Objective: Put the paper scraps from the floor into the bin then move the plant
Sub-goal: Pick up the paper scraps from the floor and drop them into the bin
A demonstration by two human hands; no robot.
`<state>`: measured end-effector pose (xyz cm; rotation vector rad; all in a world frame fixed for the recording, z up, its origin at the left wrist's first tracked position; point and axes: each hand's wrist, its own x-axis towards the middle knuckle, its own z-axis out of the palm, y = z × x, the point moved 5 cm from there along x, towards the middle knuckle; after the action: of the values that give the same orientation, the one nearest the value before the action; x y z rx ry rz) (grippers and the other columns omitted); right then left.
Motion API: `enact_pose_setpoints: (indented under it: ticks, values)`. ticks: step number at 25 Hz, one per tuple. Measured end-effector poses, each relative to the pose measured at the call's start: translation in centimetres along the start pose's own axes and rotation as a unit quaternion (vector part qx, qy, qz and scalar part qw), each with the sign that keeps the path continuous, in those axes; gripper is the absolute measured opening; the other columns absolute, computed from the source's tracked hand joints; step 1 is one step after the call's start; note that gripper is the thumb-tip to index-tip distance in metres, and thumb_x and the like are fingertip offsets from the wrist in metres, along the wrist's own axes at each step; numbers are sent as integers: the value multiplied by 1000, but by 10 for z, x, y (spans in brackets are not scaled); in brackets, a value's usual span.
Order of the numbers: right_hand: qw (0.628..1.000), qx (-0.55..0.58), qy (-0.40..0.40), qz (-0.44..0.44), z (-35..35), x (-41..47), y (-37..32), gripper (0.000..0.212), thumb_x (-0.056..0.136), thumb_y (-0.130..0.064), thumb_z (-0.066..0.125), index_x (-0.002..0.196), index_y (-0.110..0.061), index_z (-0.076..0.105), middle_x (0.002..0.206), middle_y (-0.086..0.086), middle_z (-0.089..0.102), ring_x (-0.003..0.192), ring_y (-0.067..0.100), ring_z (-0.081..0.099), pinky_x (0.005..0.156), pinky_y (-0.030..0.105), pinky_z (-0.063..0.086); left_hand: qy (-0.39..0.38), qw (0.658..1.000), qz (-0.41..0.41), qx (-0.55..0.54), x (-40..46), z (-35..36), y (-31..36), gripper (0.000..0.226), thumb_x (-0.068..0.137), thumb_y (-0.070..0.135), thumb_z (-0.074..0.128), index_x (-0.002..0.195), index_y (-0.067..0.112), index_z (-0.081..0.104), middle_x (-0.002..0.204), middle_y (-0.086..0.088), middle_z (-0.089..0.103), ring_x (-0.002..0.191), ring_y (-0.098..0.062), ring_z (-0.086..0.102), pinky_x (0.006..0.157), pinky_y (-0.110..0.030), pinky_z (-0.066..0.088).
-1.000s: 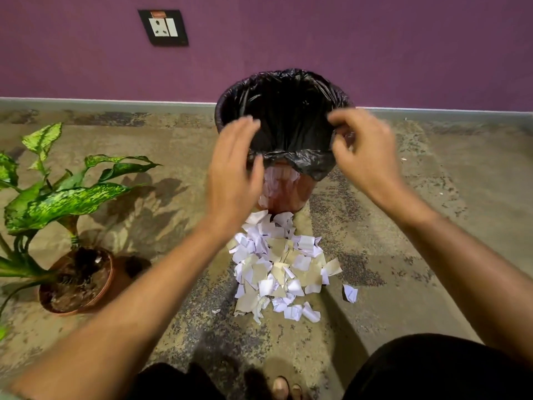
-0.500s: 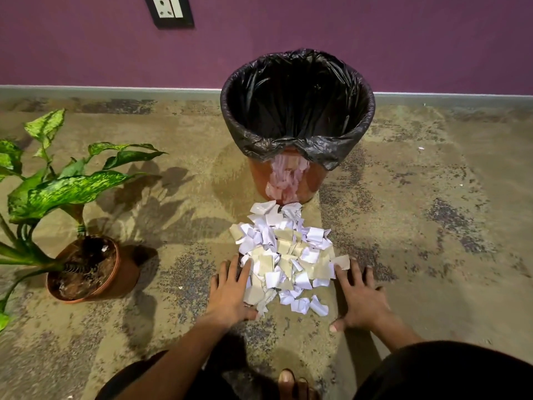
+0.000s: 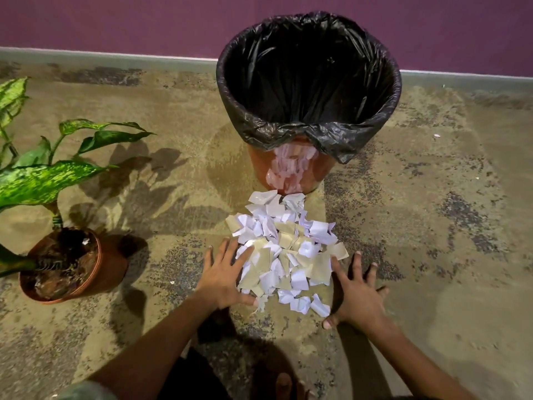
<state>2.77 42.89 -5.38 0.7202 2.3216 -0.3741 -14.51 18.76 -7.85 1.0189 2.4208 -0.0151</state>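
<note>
My left hand (image 3: 223, 277) and right hand (image 3: 356, 295) lie flat, fingers spread, flanking light, loose paper scraps (image 3: 284, 255) at twelve o'clock; I'd scoop from underneath both sides.

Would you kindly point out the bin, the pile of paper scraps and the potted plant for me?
bin (image 3: 310, 129): head view, on the near rim, where the black liner folds over.
paper scraps (image 3: 285, 252): head view, on the middle of the pile.
potted plant (image 3: 111, 262): head view, on the pot's outer wall.

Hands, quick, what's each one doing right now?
Left hand: open, fingers spread at the left edge of the paper scraps.
Right hand: open, fingers spread at the pile's right edge.
</note>
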Motion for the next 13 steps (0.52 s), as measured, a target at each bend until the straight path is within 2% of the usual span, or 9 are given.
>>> enact_pose_setpoints:
  ticks: [3, 5, 7, 9, 11, 13]
  values:
    - [1000, -10, 3, -2, 3, 1, 0, 146, 40, -63, 85, 144, -46, -17, 150, 10, -40, 138, 52, -19, 100, 76, 22, 47, 997, 59, 4, 28, -18, -2, 123, 57, 84, 59, 147, 36, -10, 158, -2, -14, 143, -23, -21, 115, -58, -5]
    - [1000, -22, 4, 5, 3, 3, 2, 146, 40, -66, 83, 144, -46, -16, 150, 11, -40, 139, 52, -19, 100, 74, 24, 92, 989, 108, 29, 49, -33, -1, 118, 59, 83, 57, 148, 34, -3, 158, -6, -2, 145, -30, -5, 115, -60, 4]
    - [999, -36, -4, 4, 3, 7, 1, 145, 40, -68, 82, 142, -46, -19, 149, 13, -40, 138, 55, -16, 103, 72, 23, 129, 979, 148, 61, 65, -41, -2, 113, 61, 85, 54, 148, 26, 13, 155, -14, 14, 142, -36, 11, 111, -62, 14]
    - [999, -52, -13, 0, 1, 9, -3, 145, 42, -68, 82, 139, -48, -24, 148, 16, -41, 137, 59, -13, 107, 69, 19, 119, 976, 167, 77, 74, -44, -6, 109, 60, 88, 50, 144, 21, 27, 151, -17, 23, 139, -37, 18, 109, -61, 18]
    - [998, -56, -21, 3, -1, 11, -7, 143, 46, -66, 82, 137, -49, -26, 146, 18, -43, 136, 61, -10, 110, 66, 17, 108, 975, 181, 76, 82, -48, -9, 104, 62, 87, 48, 141, 20, 32, 148, -15, 25, 137, -36, 22, 109, -60, 22]
    - [999, -47, -17, 2, -4, 12, -8, 139, 52, -66, 80, 138, -49, -27, 143, 17, -46, 136, 61, -8, 110, 65, 19, 116, 969, 208, 58, 88, -54, -7, 91, 71, 74, 56, 139, 18, 34, 144, -14, 27, 135, -36, 25, 106, -58, 32]
